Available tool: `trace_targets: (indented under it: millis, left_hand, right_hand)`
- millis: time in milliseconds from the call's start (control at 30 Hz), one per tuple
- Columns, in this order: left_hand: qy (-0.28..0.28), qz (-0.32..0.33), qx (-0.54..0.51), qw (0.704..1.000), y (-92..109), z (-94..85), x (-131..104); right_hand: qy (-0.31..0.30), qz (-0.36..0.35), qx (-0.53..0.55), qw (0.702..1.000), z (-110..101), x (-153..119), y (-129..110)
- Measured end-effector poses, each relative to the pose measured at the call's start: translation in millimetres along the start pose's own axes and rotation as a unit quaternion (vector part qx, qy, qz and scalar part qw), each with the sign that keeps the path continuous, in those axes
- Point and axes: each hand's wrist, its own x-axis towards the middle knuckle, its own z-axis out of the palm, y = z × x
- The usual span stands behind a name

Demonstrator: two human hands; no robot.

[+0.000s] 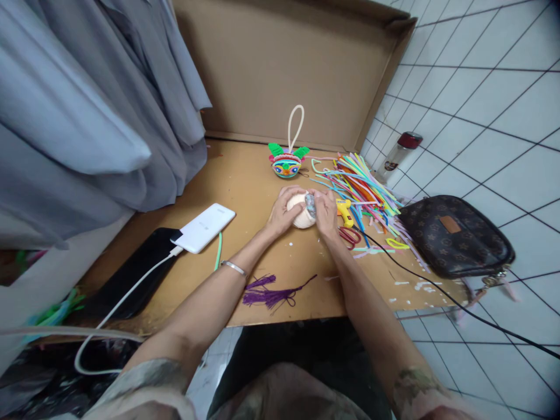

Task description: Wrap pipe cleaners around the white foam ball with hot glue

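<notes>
Over the middle of the table I hold a round cream-coloured ball (303, 220) with a grey-blue patch (310, 204) on its right side. My left hand (282, 211) wraps round its left side, the thumb lying across the top. At the patch, the fingers of my right hand (325, 211) are bent and pressed against the ball; what they pinch there is partly hidden. Beyond my hands stands a colourful animal-head ornament (286, 165) with green ears and a cream loop (296, 125). Just right of my right hand lie a yellow glue gun (345, 212) and red-handled scissors (350, 237).
Many coloured pipe cleaners (361, 184) are heaped at the right, before a brown patterned bag (457, 236). A black cord (420, 270) crosses the right side. Purple tassels (269, 296) lie near the front edge. A white power bank (205, 227) with a cable lies left. Cardboard (284, 70) stands behind.
</notes>
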Motion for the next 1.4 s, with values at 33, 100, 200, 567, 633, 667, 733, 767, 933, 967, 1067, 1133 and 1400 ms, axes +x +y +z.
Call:
trace_targets:
  millis: [33,100,200,567,633,667,733,767,933,967,1067,1133,1400]
  left_hand:
    - [-0.002,0.001,0.005,1.0,-0.1,-0.3,0.5]
    - [-0.007,-0.002,0.008,1.0,0.0,-0.9,1.5]
    - [-0.019,-0.015,0.001,1.0,1.0,-2.2,3.0]
    - [-0.001,-0.057,-0.057,0.997,4.8,-3.3,0.8]
    - [-0.005,-0.058,-0.061,0.996,6.0,-2.8,0.9]
    - [-0.007,-0.058,-0.061,0.996,6.8,-2.7,1.0]
    - [-0.007,-0.058,-0.06,0.996,8.3,-2.8,1.3]
    - [-0.006,-0.059,-0.059,0.996,8.9,-3.0,1.3]
    - [0.0,-0.065,-0.04,0.997,6.5,-2.9,0.3]
    - [0.001,-0.066,-0.039,0.997,5.1,-2.7,0.3]
    - [0.015,-0.069,-0.041,0.997,0.5,-1.7,0.8]
    - [0.026,-0.072,-0.043,0.996,-2.0,-1.1,1.7]
    - [0.036,-0.074,-0.039,0.996,-3.5,-2.9,3.8]
  right_hand:
    - [-0.004,0.003,0.01,1.0,-0.8,-0.4,1.7]
    - [-0.013,0.011,0.026,1.0,-2.2,-1.2,5.0]
    - [-0.017,0.022,0.029,0.999,-3.6,-2.2,9.2]
    - [-0.064,-0.042,-0.069,0.995,-5.4,-10.7,-5.9]
    - [-0.072,-0.053,-0.078,0.993,-6.4,-12.1,-9.2]
    - [-0.073,-0.055,-0.077,0.993,-7.1,-12.7,-10.6]
    - [-0.072,-0.05,-0.063,0.994,-8.4,-14.0,-13.2]
    - [-0.071,-0.045,-0.052,0.995,-9.0,-14.6,-14.6]
    - [-0.079,-0.019,0.006,0.997,-10.2,-14.9,-21.1]
    - [-0.082,-0.012,0.018,0.996,-10.2,-14.2,-21.5]
    - [-0.085,0.011,0.059,0.995,-10.3,-11.7,-20.6]
    - [-0.077,0.026,0.08,0.993,-10.5,-10.9,-19.3]
    - [-0.059,0.037,0.113,0.991,-15.3,-12.4,-19.4]
